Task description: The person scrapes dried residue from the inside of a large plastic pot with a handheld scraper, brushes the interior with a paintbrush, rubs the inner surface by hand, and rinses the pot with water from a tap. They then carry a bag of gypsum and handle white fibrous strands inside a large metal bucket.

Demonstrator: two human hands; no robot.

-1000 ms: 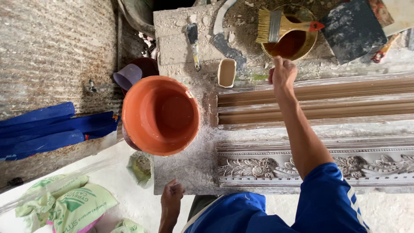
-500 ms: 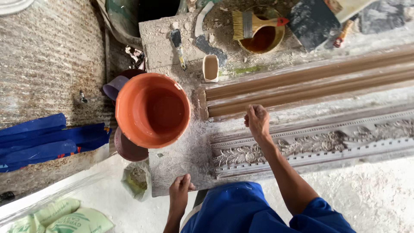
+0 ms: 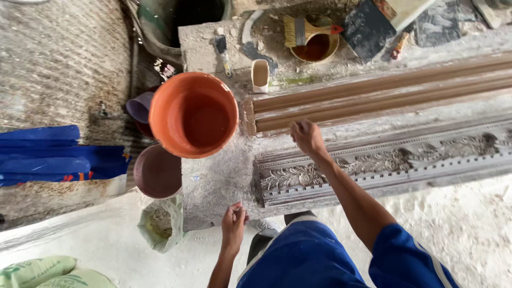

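Observation:
My right hand (image 3: 306, 136) is curled into a loose fist. It rests at the near edge of the long brown moulding (image 3: 384, 92), close to that moulding's left end, and I see nothing in it. Just below it lies a grey ornate plaster moulding (image 3: 394, 160). My left hand (image 3: 234, 217) grips the near edge of the dusty work table (image 3: 213, 181). An empty orange bucket (image 3: 194, 115) stands at the table's left side. At the far side a brush (image 3: 300, 29) lies across a bowl of brown liquid (image 3: 317, 49).
A small cream cup (image 3: 260, 74) and a scraper (image 3: 223, 49) lie behind the bucket. A maroon bowl (image 3: 158, 172) and a purple bowl (image 3: 140, 106) sit left of the table. Blue sheeting (image 3: 48, 154), an open bag (image 3: 158, 224) and green sacks (image 3: 48, 273) lie on the floor.
My right hand has drawn back from the bowl with the brush to the near edge of the brown moulding. My left hand stays on the table's near edge.

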